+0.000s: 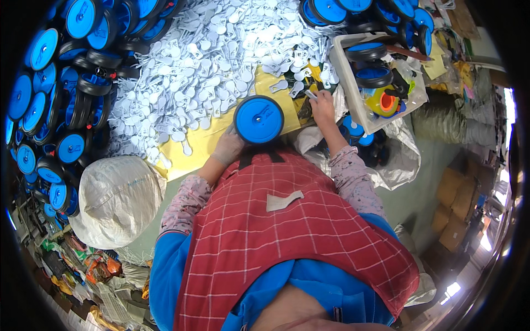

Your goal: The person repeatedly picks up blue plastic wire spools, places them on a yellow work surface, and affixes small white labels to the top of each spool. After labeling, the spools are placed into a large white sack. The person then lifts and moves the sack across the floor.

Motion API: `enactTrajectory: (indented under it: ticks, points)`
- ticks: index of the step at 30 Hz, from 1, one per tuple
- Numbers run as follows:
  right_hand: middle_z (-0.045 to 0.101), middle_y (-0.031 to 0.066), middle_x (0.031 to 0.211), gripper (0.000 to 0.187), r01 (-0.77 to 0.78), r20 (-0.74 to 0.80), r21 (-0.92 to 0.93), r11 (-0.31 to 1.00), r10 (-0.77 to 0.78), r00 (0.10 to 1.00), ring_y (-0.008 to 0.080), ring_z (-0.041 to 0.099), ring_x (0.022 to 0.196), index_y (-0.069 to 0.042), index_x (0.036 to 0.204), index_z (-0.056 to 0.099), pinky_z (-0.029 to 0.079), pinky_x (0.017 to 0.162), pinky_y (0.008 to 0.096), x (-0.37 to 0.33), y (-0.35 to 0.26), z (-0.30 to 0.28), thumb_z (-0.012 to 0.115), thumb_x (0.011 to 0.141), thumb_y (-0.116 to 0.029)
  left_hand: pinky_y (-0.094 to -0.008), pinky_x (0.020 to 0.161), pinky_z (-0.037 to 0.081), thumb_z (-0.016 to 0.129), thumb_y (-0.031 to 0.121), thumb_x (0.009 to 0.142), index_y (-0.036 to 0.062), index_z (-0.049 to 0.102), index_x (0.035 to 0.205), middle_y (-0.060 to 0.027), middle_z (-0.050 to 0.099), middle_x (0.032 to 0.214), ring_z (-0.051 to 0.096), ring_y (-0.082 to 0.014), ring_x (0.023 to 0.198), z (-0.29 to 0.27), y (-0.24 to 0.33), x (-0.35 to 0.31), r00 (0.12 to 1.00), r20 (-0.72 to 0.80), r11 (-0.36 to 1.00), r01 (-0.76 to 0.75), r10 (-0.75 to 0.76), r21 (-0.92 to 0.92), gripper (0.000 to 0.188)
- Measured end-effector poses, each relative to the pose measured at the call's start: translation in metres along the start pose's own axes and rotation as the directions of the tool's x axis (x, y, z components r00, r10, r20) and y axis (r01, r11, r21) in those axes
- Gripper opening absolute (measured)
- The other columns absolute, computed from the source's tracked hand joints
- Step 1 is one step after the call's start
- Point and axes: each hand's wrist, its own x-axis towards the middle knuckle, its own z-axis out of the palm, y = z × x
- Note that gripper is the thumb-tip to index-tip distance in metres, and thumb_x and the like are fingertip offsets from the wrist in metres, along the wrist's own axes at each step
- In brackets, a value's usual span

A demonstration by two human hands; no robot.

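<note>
Blue-faced wheel (258,119) between the two hands, with the left hand (229,145) at its rim and the right hand (323,107) apart from it.

Taking the wheel as landmark: its disc faces up toward the wearer, round and so without a long axis, just beyond the red apron (276,215); the left hand, the nearer one, sits at its lower-left edge, with fingers hidden behind the black tyre, so I cannot tell whether they grip. To its right and slightly above, the right fingers are closed on a small pale grey piece (311,95), whose long axis slants up and leftward. Heaped grey clips (193,71) spread to its upper left over a yellow sheet (193,146); a plastic crate (349,102) stands to its right.
</note>
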Motion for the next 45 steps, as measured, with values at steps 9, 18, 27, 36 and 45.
enactTrajectory:
  ticks: [9,18,27,36,45]
  points:
    - [0.067,0.0149,0.109,0.048,-0.137,-0.072,0.305,0.942,0.166,0.984,0.0286,0.067,0.09,-0.004,0.13,0.055,0.054,0.081,0.0333,0.003,-0.018,-0.005,0.068,0.084,-0.001,-0.043,0.089,0.049,0.065,0.013,0.084,0.0063,0.057,0.117,-0.0158,0.061,0.115,0.06,-0.0358,0.105,-0.136,0.028,0.075,0.889,-0.454,0.968,-0.164,0.061,-0.192,0.035]
    - [0.062,0.0128,0.11,0.032,0.461,-0.137,0.296,0.836,-0.441,0.887,0.0276,0.06,0.104,-0.003,0.114,0.065,0.05,0.09,0.0362,-0.089,-0.153,-0.048,0.07,0.083,-0.001,-0.0393,0.094,0.045,0.043,0.041,0.1,-0.0025,0.057,0.123,-0.0225,0.064,0.114,0.06,-0.0357,0.108,-0.078,-0.018,0.087,0.944,0.078,0.616,0.269,-0.32,-0.74,0.051]
    - [0.063,0.0098,0.105,0.034,0.525,-0.163,0.208,0.825,-0.5,0.851,0.0303,0.059,0.098,-0.006,0.112,0.069,0.051,0.087,0.0385,-0.1,-0.185,-0.046,0.072,0.079,-0.004,-0.0376,0.095,0.05,0.057,0.036,0.098,0.0072,0.041,0.143,-0.0098,0.055,0.132,0.056,-0.0211,0.117,-0.044,-0.006,0.033,0.957,0.247,-0.515,0.137,-0.15,-0.846,0.055]
    - [0.046,0.0239,0.138,0.085,0.114,0.087,0.171,0.979,-0.131,0.988,0.0417,0.05,0.121,-0.011,0.136,0.05,0.045,0.099,0.0455,-0.055,-0.184,-0.019,0.085,0.063,-0.036,-0.0321,0.083,0.055,0.06,0.029,0.097,0.0039,0.038,0.146,-0.0127,0.059,0.127,0.062,-0.0197,0.105,-0.053,-0.005,0.035,0.885,0.307,0.021,0.335,-0.35,-0.942,0.059]
    - [0.069,0.0172,0.109,0.052,0.049,0.338,0.408,0.912,-0.2,0.92,0.0331,0.067,0.1,-0.007,0.115,0.065,0.052,0.085,0.04,-0.057,-0.136,-0.097,0.079,0.075,-0.037,-0.0369,0.098,0.047,0.07,0.03,0.09,-0.0014,0.045,0.136,-0.0191,0.061,0.123,0.06,-0.0266,0.111,-0.077,0.012,0.064,0.964,0.242,0.393,0.265,-0.108,-0.88,0.061]
